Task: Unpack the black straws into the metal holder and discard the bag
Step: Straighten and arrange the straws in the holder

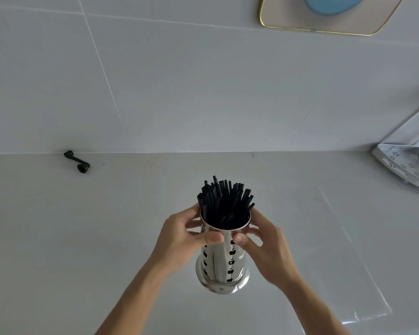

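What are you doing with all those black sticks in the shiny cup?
Those are black straws, and they stand bunched in a metal holder on the pale counter. A person grips the holder near its rim with both hands, the left hand on one side and the right hand on the other. No bag is in view. A small black handle-like part lies farther back by the wall.
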